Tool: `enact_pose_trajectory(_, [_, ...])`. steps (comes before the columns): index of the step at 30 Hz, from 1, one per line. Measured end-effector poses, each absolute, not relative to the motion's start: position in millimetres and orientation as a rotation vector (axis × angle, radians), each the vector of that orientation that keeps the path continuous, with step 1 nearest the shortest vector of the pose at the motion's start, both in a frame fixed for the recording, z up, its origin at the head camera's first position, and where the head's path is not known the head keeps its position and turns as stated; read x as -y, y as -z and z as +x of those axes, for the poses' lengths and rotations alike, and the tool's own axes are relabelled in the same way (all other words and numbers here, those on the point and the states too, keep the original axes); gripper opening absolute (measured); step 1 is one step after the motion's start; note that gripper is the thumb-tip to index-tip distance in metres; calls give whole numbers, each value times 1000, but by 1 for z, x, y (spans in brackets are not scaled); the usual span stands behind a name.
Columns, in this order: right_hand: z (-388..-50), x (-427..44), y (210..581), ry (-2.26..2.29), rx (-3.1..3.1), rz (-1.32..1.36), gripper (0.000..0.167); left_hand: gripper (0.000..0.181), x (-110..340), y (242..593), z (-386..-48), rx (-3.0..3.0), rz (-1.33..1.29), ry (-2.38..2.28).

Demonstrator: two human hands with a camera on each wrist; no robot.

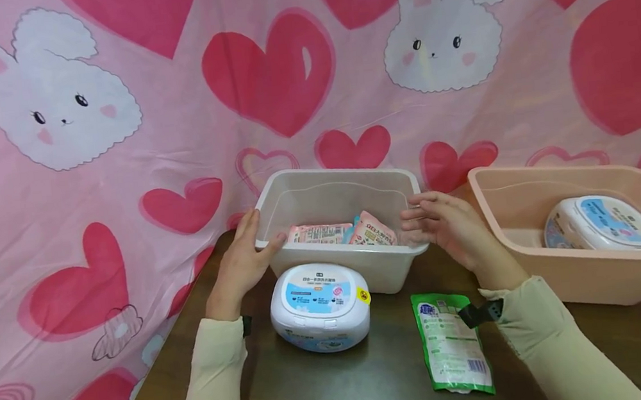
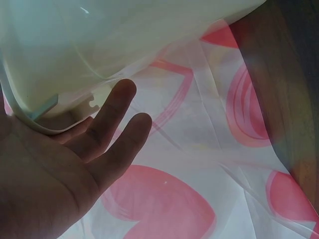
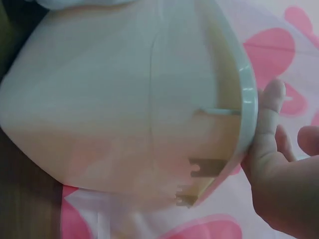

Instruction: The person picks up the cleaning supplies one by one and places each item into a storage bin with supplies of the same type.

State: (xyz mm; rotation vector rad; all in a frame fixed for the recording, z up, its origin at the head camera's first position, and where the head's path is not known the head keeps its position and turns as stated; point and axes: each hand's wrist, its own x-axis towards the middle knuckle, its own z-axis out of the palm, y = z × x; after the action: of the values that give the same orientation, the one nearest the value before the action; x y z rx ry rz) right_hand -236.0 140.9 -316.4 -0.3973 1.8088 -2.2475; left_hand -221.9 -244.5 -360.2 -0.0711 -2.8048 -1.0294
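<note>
A white plastic bin (image 1: 338, 259) stands at the back of the table, with pink packets (image 1: 372, 228) inside. At its front left corner, my left hand (image 1: 239, 262) touches the rim, thumb over the front and fingers along the outer side. The left wrist view shows those fingers (image 2: 112, 107) fairly straight and spread. On the opposite side, my right hand (image 1: 445, 226) is at the bin's right rim. Its fingers are extended beside the rim (image 3: 247, 109) in the right wrist view, the thumb apart. A white laundry pod tub (image 1: 320, 306) sits in front of the bin.
To the right is a peach bin (image 1: 594, 270) holding another white tub (image 1: 603, 224). A green and white pouch (image 1: 453, 345) lies flat on the dark table (image 1: 316, 393), near my right wrist. Behind hangs a pink cloth (image 1: 176, 143) with hearts and rabbits.
</note>
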Motion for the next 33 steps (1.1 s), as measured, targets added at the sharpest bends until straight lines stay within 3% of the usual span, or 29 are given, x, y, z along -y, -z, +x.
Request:
enact_pose_trajectory(8, [-194,-154,337,2315,-2029,-619,24,100,244,358,-222,2806,-68,1040])
enact_pose_trajectory(12, [-179,-158,347,1846,-2589,-500,38,100,243,358,-221,2814,-59,1052])
enact_pose_trajectory(18, [-165,-182,381,1003,-2780,-529,79,102,243,359,-219,2824,-46,1059])
enact_pose_trajectory(25, [-144,-185,419,689,-2764,-254,102,101,243,363,-218,2826,-52,1059])
enact_pose_trajectory(33, [-139,-173,432,770,-2818,-129,108,103,244,360,-220,2814,-57,1077])
